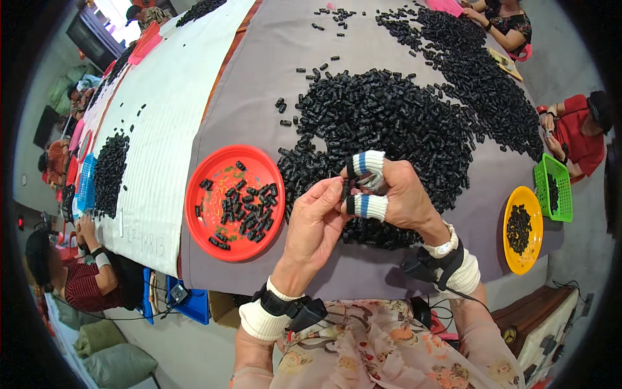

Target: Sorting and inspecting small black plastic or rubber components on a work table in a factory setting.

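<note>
Your left hand (pixel 312 227) and right hand (pixel 413 200) are meeting, pinching a black part (pixel 348 188) between them above the table (pixel 259 277). A red plate (pixel 206 165) is sitting on your left, holding more parts (pixel 251 217); a pile (pixel 389 117) is lying beyond.

Green sacks (pixel 120 365) lower left; blue bin (pixel 196 307); red-shirted person (pixel 576 137) far right.
</note>
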A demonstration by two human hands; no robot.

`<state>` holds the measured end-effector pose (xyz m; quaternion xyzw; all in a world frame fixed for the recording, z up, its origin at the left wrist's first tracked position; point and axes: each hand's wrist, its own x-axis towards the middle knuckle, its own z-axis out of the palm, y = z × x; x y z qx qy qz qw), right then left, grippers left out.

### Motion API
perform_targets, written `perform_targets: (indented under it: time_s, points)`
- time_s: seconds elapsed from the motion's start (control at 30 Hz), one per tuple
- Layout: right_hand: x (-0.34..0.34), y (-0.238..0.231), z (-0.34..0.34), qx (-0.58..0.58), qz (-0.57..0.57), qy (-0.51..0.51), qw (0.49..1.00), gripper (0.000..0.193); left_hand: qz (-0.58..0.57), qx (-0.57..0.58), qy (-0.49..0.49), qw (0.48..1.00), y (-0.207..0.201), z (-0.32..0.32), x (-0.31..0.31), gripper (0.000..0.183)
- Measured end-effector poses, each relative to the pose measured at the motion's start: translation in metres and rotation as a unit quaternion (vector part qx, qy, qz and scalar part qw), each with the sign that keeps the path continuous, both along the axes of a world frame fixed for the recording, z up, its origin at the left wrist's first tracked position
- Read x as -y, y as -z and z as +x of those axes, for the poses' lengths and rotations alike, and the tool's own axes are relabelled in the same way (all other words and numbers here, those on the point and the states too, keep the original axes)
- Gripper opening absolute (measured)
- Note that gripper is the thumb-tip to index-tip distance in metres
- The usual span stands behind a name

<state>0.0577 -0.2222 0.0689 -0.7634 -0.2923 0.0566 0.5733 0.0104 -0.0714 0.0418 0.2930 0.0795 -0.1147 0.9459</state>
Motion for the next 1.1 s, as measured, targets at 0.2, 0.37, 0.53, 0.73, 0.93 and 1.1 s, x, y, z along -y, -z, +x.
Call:
perform_targets:
  time_s: [0.2,0.37,0.53,0.73,0.93,1.1]
  points:
    - [0.003,0.008,0.002,0.048,-0.008,0.008,0.999,0.029,0.019,-0.020,-0.002,1.000,0.003,0.001,0.002,0.020]
    - [0.008,0.012,0.003,0.052,-0.003,0.038,0.998,0.029,0.052,-0.029,0.009,0.998,-0.003,-0.003,0.004,0.020]
    - [0.010,0.007,0.005,0.052,-0.026,0.009,0.998,0.030,0.056,-0.006,0.010,0.998,0.005,-0.005,0.004,0.020]
    - [0.011,0.008,0.003,0.055,-0.025,0.024,0.998,0.029,0.053,-0.013,0.016,0.998,0.002,-0.005,0.003,0.020]
    - [0.013,0.009,0.004,0.026,-0.005,0.022,0.999,0.032,0.076,-0.005,0.012,0.997,-0.001,-0.011,0.004,0.021]
    - [0.012,0.009,0.004,0.026,0.002,0.024,0.999,0.031,0.105,-0.005,-0.009,0.994,-0.003,-0.011,0.004,0.021]
